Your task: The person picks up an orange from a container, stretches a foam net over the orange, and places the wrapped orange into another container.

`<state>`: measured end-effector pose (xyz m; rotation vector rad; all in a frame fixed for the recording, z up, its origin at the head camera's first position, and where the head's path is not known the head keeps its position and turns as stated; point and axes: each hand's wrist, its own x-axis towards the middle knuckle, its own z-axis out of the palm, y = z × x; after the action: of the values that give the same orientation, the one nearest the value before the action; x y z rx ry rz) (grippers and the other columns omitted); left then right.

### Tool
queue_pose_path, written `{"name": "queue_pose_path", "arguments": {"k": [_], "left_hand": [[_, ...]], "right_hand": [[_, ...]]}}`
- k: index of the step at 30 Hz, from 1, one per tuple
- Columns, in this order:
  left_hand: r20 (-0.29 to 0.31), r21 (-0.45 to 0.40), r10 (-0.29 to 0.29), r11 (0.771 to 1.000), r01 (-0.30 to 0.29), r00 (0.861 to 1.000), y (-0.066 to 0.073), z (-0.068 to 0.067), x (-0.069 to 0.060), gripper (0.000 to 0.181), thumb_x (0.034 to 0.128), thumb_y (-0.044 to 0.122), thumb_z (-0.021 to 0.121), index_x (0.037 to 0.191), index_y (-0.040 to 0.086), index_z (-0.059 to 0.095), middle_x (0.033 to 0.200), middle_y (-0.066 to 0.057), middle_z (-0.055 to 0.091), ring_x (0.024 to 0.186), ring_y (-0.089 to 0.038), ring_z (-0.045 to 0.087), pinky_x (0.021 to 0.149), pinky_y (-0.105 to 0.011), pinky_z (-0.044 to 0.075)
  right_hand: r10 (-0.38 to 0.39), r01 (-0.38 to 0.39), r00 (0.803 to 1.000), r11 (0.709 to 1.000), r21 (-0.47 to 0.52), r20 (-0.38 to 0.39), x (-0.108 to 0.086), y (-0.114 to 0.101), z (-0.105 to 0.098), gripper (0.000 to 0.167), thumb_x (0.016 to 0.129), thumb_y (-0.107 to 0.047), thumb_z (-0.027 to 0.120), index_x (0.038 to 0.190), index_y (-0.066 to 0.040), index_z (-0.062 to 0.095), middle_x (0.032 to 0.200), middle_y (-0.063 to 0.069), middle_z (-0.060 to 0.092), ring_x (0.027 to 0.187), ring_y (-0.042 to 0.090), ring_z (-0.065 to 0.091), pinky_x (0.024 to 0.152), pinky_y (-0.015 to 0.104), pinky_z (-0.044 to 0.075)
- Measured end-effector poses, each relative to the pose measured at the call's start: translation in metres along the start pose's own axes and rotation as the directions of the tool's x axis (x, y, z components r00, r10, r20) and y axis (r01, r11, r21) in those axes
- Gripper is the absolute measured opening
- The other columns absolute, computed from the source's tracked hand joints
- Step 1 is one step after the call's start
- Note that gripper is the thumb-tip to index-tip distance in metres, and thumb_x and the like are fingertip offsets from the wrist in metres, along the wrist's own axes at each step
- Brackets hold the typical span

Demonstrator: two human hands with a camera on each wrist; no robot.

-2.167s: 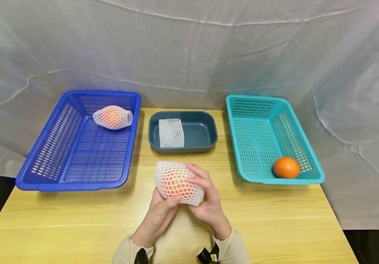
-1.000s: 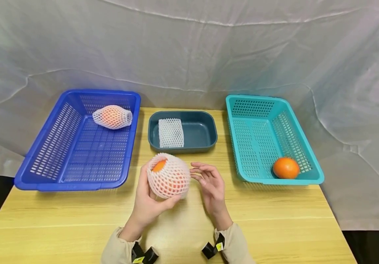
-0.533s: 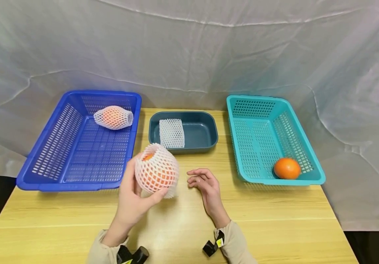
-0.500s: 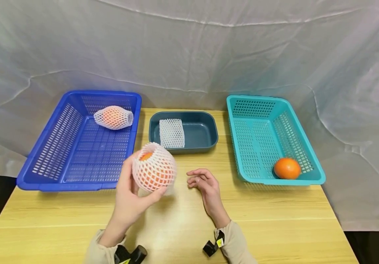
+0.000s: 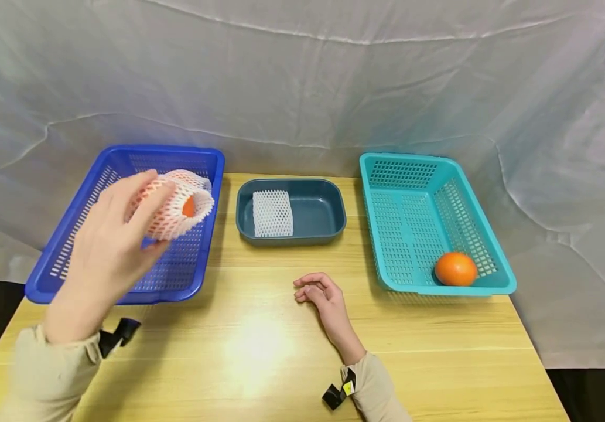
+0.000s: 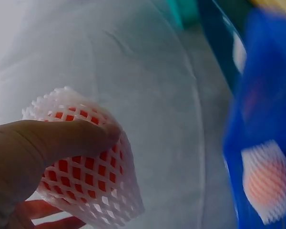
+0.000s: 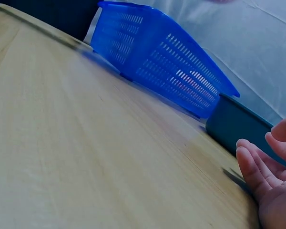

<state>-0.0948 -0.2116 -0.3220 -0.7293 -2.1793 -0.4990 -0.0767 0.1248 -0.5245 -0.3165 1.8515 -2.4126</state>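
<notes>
My left hand [image 5: 112, 237] grips an orange in a white foam net [image 5: 167, 220], held above the blue basket [image 5: 175, 296]. In the left wrist view the thumb presses across the net [image 6: 86, 176], with red-orange fruit showing through its holes. Behind it in the head view, partly hidden, lies another netted fruit [image 5: 197, 177]; the left wrist view shows this second netted fruit [image 6: 268, 183] inside the basket. My right hand [image 5: 328, 308] rests on the table with loosely curled fingers and holds nothing.
A dark teal tray [image 5: 318, 240] at the table's back middle contains a flat white foam net [image 5: 273, 214]. To the right stands a turquoise basket [image 5: 404, 234] with a bare orange [image 5: 456, 269] in its near right corner. A grey curtain [image 5: 302, 88] hangs behind.
Both hands held the netted orange at first; then the right hand let go and settled on the table. The left hand has carried the netted orange leftward and up over the blue basket.
</notes>
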Motion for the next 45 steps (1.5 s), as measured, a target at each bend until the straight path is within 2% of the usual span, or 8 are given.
{"name": "queue_pose_path", "arguments": {"k": [5, 10, 14, 20, 26, 35, 42, 45], "left_hand": [[0.176, 0.096, 0.034, 0.994, -0.052, 0.984, -0.046, 0.017, 0.000, 0.097, 0.0476, -0.012, 0.088, 0.135, 0.004, 0.051, 0.131, -0.029, 0.050, 0.114, -0.053, 0.048, 0.089, -0.065, 0.044], [0.383, 0.112, -0.047, 0.994, 0.004, 0.922, -0.082, 0.034, -0.008, 0.096, 0.0522, -0.004, 0.091, 0.137, 0.006, 0.047, 0.124, -0.027, 0.051, 0.105, -0.051, 0.050, 0.076, -0.065, 0.046], [0.529, 0.109, -0.129, 0.990, 0.084, 0.839, -0.101, 0.040, -0.010, 0.089, 0.0563, 0.004, 0.091, 0.134, 0.006, 0.048, 0.121, -0.024, 0.051, 0.099, -0.049, 0.051, 0.072, -0.065, 0.048], [0.728, 0.060, -0.156, 0.985, 0.165, 0.668, -0.118, 0.056, -0.007, 0.085, 0.0601, 0.008, 0.091, 0.133, 0.004, 0.048, 0.124, -0.029, 0.047, 0.103, -0.053, 0.051, 0.069, -0.067, 0.052], [0.804, 0.039, -0.150, 0.979, 0.199, 0.576, -0.128, 0.080, -0.010, 0.080, 0.0551, 0.004, 0.092, 0.123, 0.005, 0.050, 0.111, -0.030, 0.041, 0.094, -0.051, 0.052, 0.063, -0.060, 0.053], [0.820, 0.034, -0.158, 0.973, 0.229, 0.550, -0.133, 0.089, -0.018, 0.088, 0.0579, -0.001, 0.088, 0.137, 0.001, 0.048, 0.118, -0.038, 0.034, 0.099, -0.061, 0.050, 0.073, -0.064, 0.051], [0.832, 0.132, -0.246, 0.958, 0.253, 0.498, -0.133, 0.085, -0.015, 0.093, 0.0588, 0.006, 0.087, 0.140, 0.012, 0.041, 0.123, -0.030, 0.039, 0.110, -0.053, 0.044, 0.065, -0.062, 0.051], [0.828, 0.131, -0.251, 0.956, 0.263, 0.501, -0.133, 0.083, -0.013, 0.093, 0.0588, 0.011, 0.089, 0.140, 0.013, 0.044, 0.126, -0.027, 0.040, 0.113, -0.051, 0.044, 0.070, -0.064, 0.051]], "right_hand": [[-0.005, 0.005, 1.000, 1.000, 0.000, -0.001, 0.000, 0.001, 0.001, 0.024, 0.099, -0.001, 0.053, 0.115, 0.017, 0.051, 0.113, 0.041, 0.056, 0.087, 0.022, 0.068, 0.080, 0.034, 0.058], [-0.010, 0.010, 1.000, 1.000, -0.006, 0.011, 0.000, 0.001, 0.002, 0.026, 0.099, -0.001, 0.053, 0.116, 0.018, 0.050, 0.113, 0.042, 0.055, 0.087, 0.021, 0.067, 0.080, 0.033, 0.058], [-0.007, 0.007, 1.000, 1.000, -0.014, 0.007, 0.000, -0.001, 0.002, 0.026, 0.099, -0.001, 0.053, 0.116, 0.019, 0.050, 0.114, 0.042, 0.054, 0.087, 0.020, 0.067, 0.080, 0.032, 0.058], [-0.009, 0.009, 1.000, 0.999, -0.032, 0.006, 0.000, -0.002, 0.001, 0.024, 0.099, 0.001, 0.053, 0.116, 0.018, 0.051, 0.114, 0.041, 0.055, 0.087, 0.021, 0.067, 0.080, 0.032, 0.058], [-0.011, 0.011, 1.000, 0.999, -0.036, -0.002, 0.001, -0.002, 0.001, 0.023, 0.098, 0.003, 0.052, 0.115, 0.018, 0.051, 0.113, 0.041, 0.055, 0.086, 0.020, 0.067, 0.079, 0.032, 0.058], [0.001, -0.001, 1.000, 0.999, -0.043, 0.002, 0.000, -0.002, 0.004, 0.023, 0.098, 0.004, 0.051, 0.116, 0.018, 0.051, 0.114, 0.041, 0.055, 0.085, 0.020, 0.066, 0.079, 0.031, 0.058], [-0.004, 0.004, 1.000, 0.998, -0.057, 0.002, 0.000, -0.002, 0.004, 0.022, 0.098, 0.004, 0.051, 0.116, 0.017, 0.051, 0.114, 0.040, 0.056, 0.085, 0.021, 0.067, 0.079, 0.032, 0.058], [-0.006, 0.006, 1.000, 0.998, -0.056, -0.002, 0.000, -0.003, 0.004, 0.022, 0.098, 0.004, 0.051, 0.116, 0.017, 0.052, 0.114, 0.040, 0.056, 0.085, 0.021, 0.067, 0.078, 0.032, 0.058]]}}
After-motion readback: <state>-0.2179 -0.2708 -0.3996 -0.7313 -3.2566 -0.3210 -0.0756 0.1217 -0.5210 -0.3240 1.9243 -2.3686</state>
